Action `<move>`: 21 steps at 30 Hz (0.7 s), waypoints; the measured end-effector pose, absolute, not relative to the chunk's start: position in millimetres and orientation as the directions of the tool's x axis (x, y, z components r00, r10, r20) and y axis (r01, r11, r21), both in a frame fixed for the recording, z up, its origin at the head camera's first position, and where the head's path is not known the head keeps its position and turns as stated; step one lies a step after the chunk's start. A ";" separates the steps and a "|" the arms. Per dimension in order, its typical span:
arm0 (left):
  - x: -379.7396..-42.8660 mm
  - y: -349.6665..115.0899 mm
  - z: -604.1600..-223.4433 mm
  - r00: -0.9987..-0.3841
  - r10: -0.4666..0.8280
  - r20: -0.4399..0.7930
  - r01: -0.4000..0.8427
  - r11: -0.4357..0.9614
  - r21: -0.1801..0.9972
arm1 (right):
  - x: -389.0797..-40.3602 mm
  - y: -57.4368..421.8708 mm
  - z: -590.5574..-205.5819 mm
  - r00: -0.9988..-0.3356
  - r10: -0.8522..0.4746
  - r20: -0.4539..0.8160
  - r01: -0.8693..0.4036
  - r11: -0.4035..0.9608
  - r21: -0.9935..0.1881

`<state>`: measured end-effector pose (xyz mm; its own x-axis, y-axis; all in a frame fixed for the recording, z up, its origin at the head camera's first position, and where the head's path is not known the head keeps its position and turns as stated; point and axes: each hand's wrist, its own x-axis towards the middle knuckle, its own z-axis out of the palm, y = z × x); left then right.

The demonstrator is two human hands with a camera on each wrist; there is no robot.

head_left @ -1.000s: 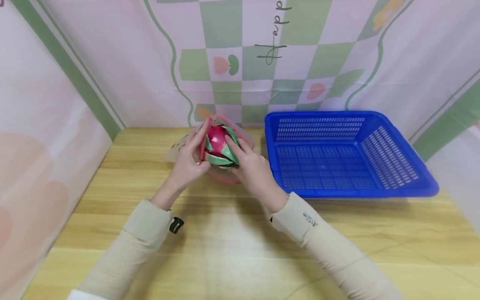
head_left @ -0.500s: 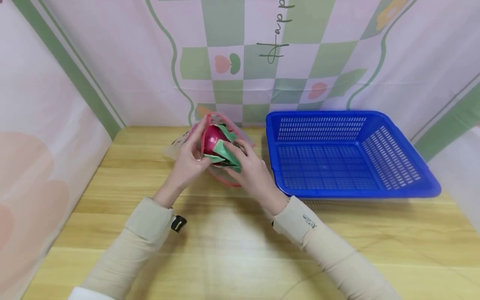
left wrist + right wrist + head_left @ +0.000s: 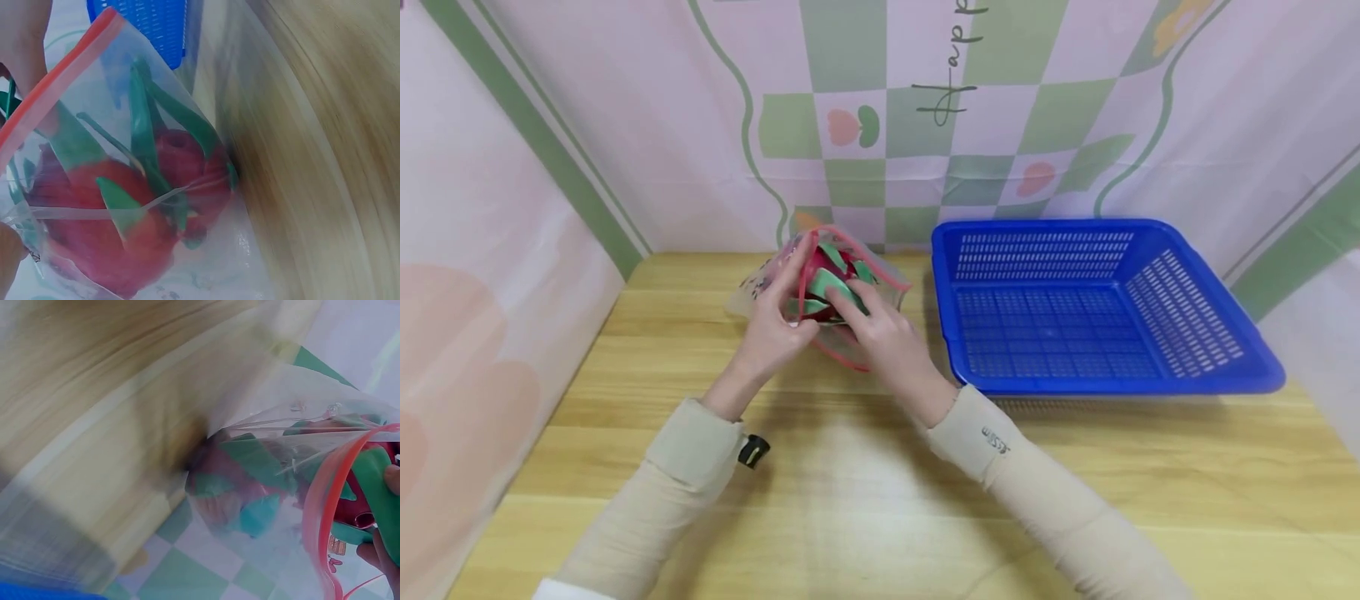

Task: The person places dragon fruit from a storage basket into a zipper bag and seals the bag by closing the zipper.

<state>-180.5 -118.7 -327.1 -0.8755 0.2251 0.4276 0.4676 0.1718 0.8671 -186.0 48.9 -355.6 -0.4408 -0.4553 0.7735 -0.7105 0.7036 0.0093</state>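
A clear zip bag (image 3: pixel 751 292) with a red-pink rim lies towards the back of the table, its mouth facing right. My left hand (image 3: pixel 772 321) holds the rim, thumb below and fingers above, spreading the mouth. At that opening my right hand (image 3: pixel 891 337) grips a dragon fruit (image 3: pixel 827 283), glossy magenta with green leaf flaps, largely inside the bag. In the right wrist view, fingers (image 3: pixel 394 481) lie against a green flap of it. Another dragon fruit (image 3: pixel 181 150) shows through the plastic deeper in the bag in the left wrist view.
Right of the bag stands a blue plastic basket (image 3: pixel 1052 387) with slotted walls, nothing in it. The wooden table (image 3: pixel 865 508) runs back to a patterned cloth (image 3: pixel 917 183) hanging behind, with more cloth at both sides.
My right hand has moved left, and the dragon fruit has turned and gone deeper into the bag. The left hand stays at the rim.
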 end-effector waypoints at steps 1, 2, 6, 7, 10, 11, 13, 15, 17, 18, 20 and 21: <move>-180.1 -119.0 -327.4 -0.877 0.223 0.426 0.464 0.160 0.871 | -186.3 47.6 -355.7 -0.445 -0.455 0.771 -0.704 0.710 0.013; -179.9 -119.5 -327.9 -0.878 0.222 0.425 0.461 0.149 0.875 | -186.6 46.4 -355.8 -0.451 -0.455 0.768 -0.699 0.715 0.013; -178.3 -120.2 -329.6 -0.877 0.241 0.414 0.454 0.137 0.881 | -186.3 43.0 -353.4 -0.489 -0.463 0.740 -0.691 0.722 -0.005; -177.3 -120.3 -329.7 -0.875 0.250 0.415 0.456 0.135 0.880 | -186.2 41.8 -352.2 -0.499 -0.465 0.731 -0.693 0.721 -0.014; -175.3 -119.7 -329.9 -0.855 0.264 0.445 0.485 0.108 0.868 | -186.8 38.1 -348.1 -0.532 -0.479 0.698 -0.709 0.703 -0.058; -175.1 -119.7 -329.9 -0.850 0.264 0.456 0.492 0.088 0.866 | -187.1 37.0 -346.7 -0.548 -0.483 0.683 -0.715 0.694 -0.083; -175.2 -120.6 -330.3 -0.848 0.247 0.469 0.495 0.052 0.867 | -187.6 35.6 -344.7 -0.587 -0.495 0.641 -0.724 0.676 -0.142; -175.5 -122.6 -331.0 -0.854 0.219 0.471 0.484 0.004 0.875 | -188.0 35.3 -344.1 -0.624 -0.507 0.594 -0.728 0.653 -0.207; -175.6 -125.0 -331.4 -0.862 0.199 0.467 0.471 -0.027 0.881 | -188.0 36.2 -344.6 -0.643 -0.522 0.560 -0.731 0.635 -0.249; -175.8 -126.1 -331.6 -0.865 0.192 0.464 0.465 -0.040 0.884 | -188.2 36.9 -345.6 -0.641 -0.531 0.554 -0.737 0.629 -0.250; -176.4 -128.3 -332.0 -0.869 0.180 0.462 0.460 -0.054 0.886 | -188.8 38.0 -347.8 -0.615 -0.557 0.558 -0.759 0.611 -0.226; -176.4 -129.2 -331.9 -0.869 0.177 0.463 0.461 -0.054 0.886 | -189.4 38.4 -349.2 -0.596 -0.569 0.567 -0.771 0.603 -0.205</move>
